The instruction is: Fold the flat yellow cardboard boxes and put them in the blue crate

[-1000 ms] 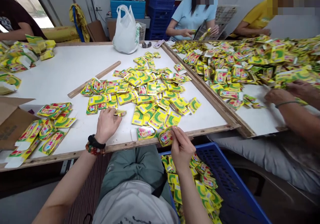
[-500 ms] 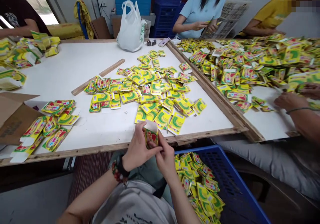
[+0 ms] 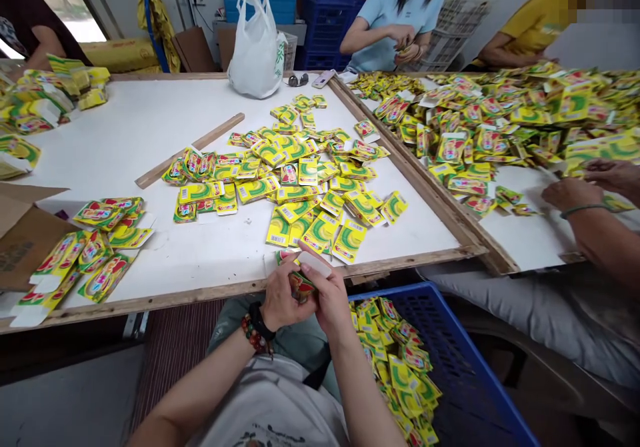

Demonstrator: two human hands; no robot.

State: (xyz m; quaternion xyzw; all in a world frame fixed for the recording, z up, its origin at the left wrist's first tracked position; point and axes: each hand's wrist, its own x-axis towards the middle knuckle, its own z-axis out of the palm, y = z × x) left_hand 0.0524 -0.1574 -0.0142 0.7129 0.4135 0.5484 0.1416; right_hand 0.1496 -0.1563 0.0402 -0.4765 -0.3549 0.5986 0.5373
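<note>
Both my hands hold one small yellow, green and red cardboard box (image 3: 301, 286) at the table's front edge. Its white end flap (image 3: 315, 263) stands up, and the fingers hide much of the printed side. My left hand (image 3: 286, 298), with a black band and beads at the wrist, closes round the box from the left. My right hand (image 3: 330, 298) grips it from the right, thumb at the white flap. Just beyond my hands lies a loose heap of similar boxes (image 3: 320, 234), mostly flat on the white table (image 3: 200, 254).
A blue crate (image 3: 480, 374) of boxes stands at my right below the table. Wooden strips (image 3: 425, 197) divide the tabletop. A carton (image 3: 25, 240) and more boxes lie left; a white plastic bag (image 3: 256, 54) stands behind. Co-workers' hands (image 3: 575, 197) work at the right-hand heap.
My left hand has turned further over the box, and my right thumb has moved up to the white flap. The view has shifted slightly. The blue-shirted co-worker's hands have come together.
</note>
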